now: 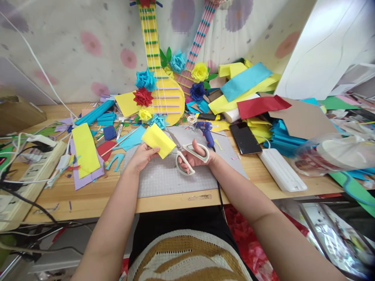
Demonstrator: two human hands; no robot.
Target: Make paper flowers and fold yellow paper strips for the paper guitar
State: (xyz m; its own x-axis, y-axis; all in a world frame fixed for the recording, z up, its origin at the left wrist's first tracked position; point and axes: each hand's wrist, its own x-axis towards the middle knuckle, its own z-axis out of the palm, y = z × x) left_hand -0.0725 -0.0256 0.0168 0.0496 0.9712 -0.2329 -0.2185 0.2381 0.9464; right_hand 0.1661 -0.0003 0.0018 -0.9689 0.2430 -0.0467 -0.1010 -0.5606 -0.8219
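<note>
My left hand (pixel 145 156) pinches the lower left edge of a yellow paper piece (pixel 159 140), thumb on top. My right hand (pixel 195 155) has its fingers through the handles of white-handled scissors (pixel 191 151). The scissor blades are spread and lie at the right edge of the yellow paper; part of the lower blade is hidden by it. Both hands are above a grey cutting mat (pixel 158 183). Close behind the scissors lies a blue glue gun (pixel 206 132).
Behind the mat stands a yellow paper guitar (pixel 172 93) with paper flowers, beside a pink one (pixel 195 50). A phone (pixel 245 137) and a white power bank-like box (pixel 282 169) lie right. Coloured paper (pixel 86 150) and a power strip (pixel 32 175) are left.
</note>
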